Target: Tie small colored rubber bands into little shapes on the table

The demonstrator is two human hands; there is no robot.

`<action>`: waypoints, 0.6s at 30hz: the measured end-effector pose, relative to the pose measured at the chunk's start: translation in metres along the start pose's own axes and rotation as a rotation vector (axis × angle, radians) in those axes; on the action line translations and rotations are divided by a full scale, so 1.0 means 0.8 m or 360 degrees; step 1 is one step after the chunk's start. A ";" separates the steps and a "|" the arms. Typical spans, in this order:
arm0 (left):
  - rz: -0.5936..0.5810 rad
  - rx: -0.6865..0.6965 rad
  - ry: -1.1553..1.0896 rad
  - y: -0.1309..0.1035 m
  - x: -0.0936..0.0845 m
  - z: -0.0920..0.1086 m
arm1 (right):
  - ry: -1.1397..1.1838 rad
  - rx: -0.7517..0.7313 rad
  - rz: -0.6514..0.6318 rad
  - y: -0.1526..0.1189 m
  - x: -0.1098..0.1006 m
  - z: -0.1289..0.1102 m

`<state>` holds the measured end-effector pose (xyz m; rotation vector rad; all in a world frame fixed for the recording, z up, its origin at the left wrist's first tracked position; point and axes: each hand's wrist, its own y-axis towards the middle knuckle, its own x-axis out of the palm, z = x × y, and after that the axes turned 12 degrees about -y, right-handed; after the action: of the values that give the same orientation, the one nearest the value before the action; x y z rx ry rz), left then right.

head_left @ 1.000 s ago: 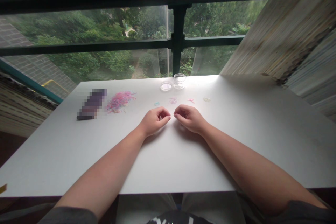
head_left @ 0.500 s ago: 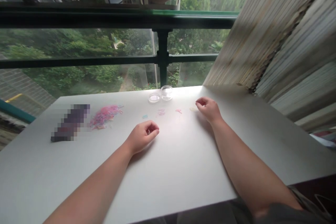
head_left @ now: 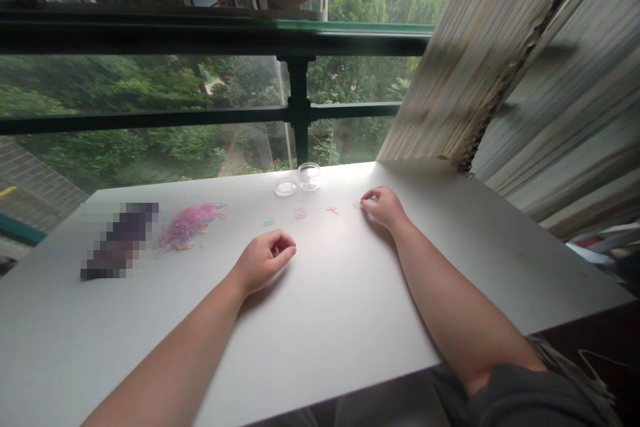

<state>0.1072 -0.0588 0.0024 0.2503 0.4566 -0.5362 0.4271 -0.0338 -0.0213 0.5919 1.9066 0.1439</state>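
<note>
My left hand [head_left: 266,259] rests on the white table [head_left: 320,320] with its fingers curled in; anything between the fingertips is too small to make out. Farther right, my right hand [head_left: 383,205] pinches at a small pale yellow piece [head_left: 357,205] on the tabletop. To its left lie small pink pieces [head_left: 333,209], a pinkish-purple group [head_left: 299,213] and a light blue group [head_left: 269,222]. A large loose heap of pink and purple pieces [head_left: 190,225] spreads at the left.
A round clear container [head_left: 309,177] stands near the table's back edge, beside a flat clear round lid [head_left: 286,187]. A dark pixelated object [head_left: 121,240] lies at the far left. Behind are a green window rail [head_left: 210,39] and a striped curtain [head_left: 440,80].
The view has shifted, so most things appear a little farther left. My right hand's fingertips are now down at the pale yellow piece. My left hand keeps nearly the same curled pose.
</note>
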 end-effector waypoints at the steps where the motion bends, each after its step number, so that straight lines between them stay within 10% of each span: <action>1: 0.0001 0.0006 -0.0003 0.000 0.000 0.000 | 0.0006 0.0001 0.0002 0.000 0.001 0.000; 18: 0.0022 0.0041 -0.0025 -0.002 0.000 0.001 | -0.0107 -0.0076 -0.0104 -0.005 -0.002 -0.006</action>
<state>0.1069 -0.0603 0.0032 0.2738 0.4328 -0.5308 0.4224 -0.0372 -0.0193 0.4957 1.8497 0.1257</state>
